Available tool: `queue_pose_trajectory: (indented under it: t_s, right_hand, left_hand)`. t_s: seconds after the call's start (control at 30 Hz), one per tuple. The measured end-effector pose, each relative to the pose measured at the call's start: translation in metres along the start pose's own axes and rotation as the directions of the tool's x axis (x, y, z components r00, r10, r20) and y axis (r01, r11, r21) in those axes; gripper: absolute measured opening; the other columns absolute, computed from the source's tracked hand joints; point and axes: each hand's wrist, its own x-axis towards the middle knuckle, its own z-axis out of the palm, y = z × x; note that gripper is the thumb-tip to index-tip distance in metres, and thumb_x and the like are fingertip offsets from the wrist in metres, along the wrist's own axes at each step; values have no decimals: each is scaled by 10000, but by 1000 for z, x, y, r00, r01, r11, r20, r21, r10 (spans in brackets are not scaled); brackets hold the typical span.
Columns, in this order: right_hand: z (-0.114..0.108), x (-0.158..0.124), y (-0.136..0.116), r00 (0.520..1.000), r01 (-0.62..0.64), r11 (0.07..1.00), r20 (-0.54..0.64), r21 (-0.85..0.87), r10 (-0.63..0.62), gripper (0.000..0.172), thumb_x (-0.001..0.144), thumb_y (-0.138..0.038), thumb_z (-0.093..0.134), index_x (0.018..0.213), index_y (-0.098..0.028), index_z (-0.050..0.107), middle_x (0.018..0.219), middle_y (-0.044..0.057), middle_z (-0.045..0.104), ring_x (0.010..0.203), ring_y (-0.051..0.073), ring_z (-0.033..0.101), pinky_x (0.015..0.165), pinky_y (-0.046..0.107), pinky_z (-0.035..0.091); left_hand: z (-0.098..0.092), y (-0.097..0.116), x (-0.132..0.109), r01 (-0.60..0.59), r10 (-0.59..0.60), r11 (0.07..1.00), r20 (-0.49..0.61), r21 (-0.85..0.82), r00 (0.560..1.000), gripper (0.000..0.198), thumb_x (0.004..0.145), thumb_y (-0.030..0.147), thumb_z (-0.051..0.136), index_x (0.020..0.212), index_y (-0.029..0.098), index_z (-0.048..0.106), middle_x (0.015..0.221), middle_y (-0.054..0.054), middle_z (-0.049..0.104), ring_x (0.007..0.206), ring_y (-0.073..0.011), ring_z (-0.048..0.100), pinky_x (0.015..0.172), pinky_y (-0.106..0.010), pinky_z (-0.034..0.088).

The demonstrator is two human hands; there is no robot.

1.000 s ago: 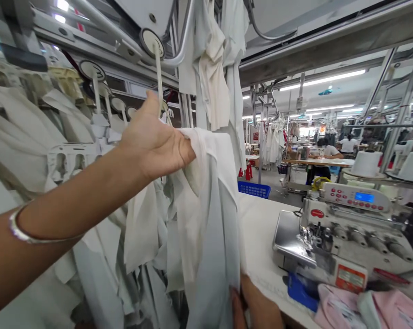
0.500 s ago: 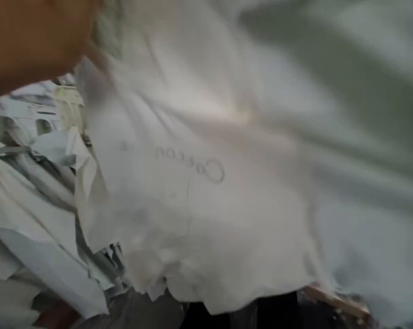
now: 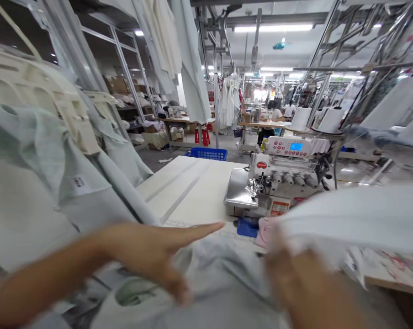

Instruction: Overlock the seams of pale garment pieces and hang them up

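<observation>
Sewing factory floor | desk [image 3: 189, 192]: white top, overlock sewing machine [image 3: 271, 183] near its right edge, blue plastic basket [image 3: 206, 154] just beyond its far edge | pale garment [image 3: 357, 214]: over the near edge, raised at right | right grip [image 3: 302, 283]: blurred, closed on garment | left grip [image 3: 148, 251]: open, fingers extended, above garment
</observation>
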Motion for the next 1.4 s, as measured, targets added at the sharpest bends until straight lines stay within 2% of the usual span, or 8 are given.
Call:
queue_pose_trajectory:
  t_s: [0.2,0.33,0.47,0.6,0.77,1.0,1.23,1.4]
  right_hand:
    - [-82,9,19,927,4,998,373,55,-24,200,929,-404,634,855,-303,790,799,27,789,699,246,755,627,289,606]
    - [-84,28,26,958,-242,796,268,555,104,371,958,-583,564,1161,-321,731,1149,50,740,1134,292,668,979,427,520]
    - [-45,44,20,907,-408,266,355,873,226,489,803,-468,832,1214,-257,673,1168,64,718,1053,262,673,905,353,532]
    - [-28,51,16,901,-375,141,325,916,287,392,793,-362,870,1112,-224,688,1007,40,737,895,202,677,775,266,522]
    - [-36,48,28,907,-369,198,305,908,290,267,839,-361,837,1022,-210,715,831,1,687,744,153,623,667,226,498]
    - [-32,60,23,955,-202,371,98,906,281,228,838,-302,819,897,-220,615,826,-38,616,776,131,543,695,198,440]
    - [-37,56,28,953,-279,494,172,823,250,284,775,-169,782,689,-198,513,680,-57,485,625,113,414,564,201,326]
    - [-20,42,18,978,-192,572,109,798,176,243,776,-98,705,724,-218,500,734,-43,534,640,128,480,595,228,373]
  left_hand:
    - [119,-27,73,131,-97,691,88,-711,991,504,802,481,743,1203,190,656,1106,-121,705,882,-189,681,767,-264,503]
    - [129,-37,67,154,-64,656,149,-739,987,500,772,396,786,1221,215,662,1089,-94,694,948,-205,650,847,-298,493]
    - [126,-37,63,18,2,777,31,-630,1000,544,759,420,803,1239,218,643,1141,-72,657,1059,-220,604,946,-318,462]
    - [128,-33,76,27,-71,862,-69,-506,995,556,725,475,815,1149,155,651,1024,-79,673,896,-209,617,789,-293,494]
    - [116,-29,72,-50,-111,901,-339,-431,934,408,750,482,795,977,165,675,926,-48,654,886,-195,602,767,-255,495]
    - [112,-35,57,252,-302,552,90,-795,949,579,711,321,849,1215,173,605,1074,-107,690,1005,-251,649,885,-342,512]
    - [98,-33,70,117,-201,927,-207,-357,957,444,671,394,846,716,174,463,650,62,468,619,-81,419,555,-168,330]
    - [100,-37,64,144,-256,921,-284,-362,924,420,780,552,694,878,238,432,659,85,411,531,-79,322,483,-175,277]
